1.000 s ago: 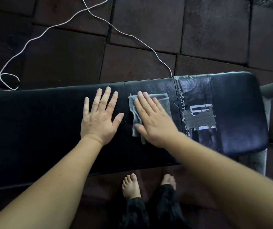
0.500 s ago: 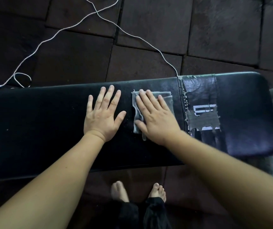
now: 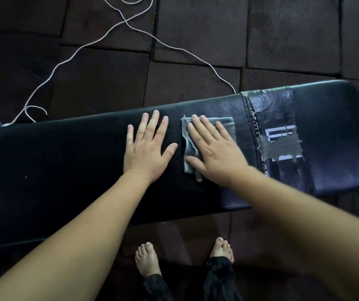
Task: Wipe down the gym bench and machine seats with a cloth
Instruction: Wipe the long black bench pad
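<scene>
The right hand [image 3: 215, 155] lies flat with straight fingers, pressing the cloth [image 3: 226, 124] onto the bench [image 3: 54, 159]; its grip is released and pinches nothing. The folded grey cloth sits just left of the tape patch [image 3: 282, 144], mostly under the palm. The left hand [image 3: 148, 153], also flat and released, rests on bare vinyl further left of the patch, near the cloth but apart from it. The cloth looks thin, soft and light, and is likely to bunch on slick vinyl, so a broad palm over its middle should hold it best.
</scene>
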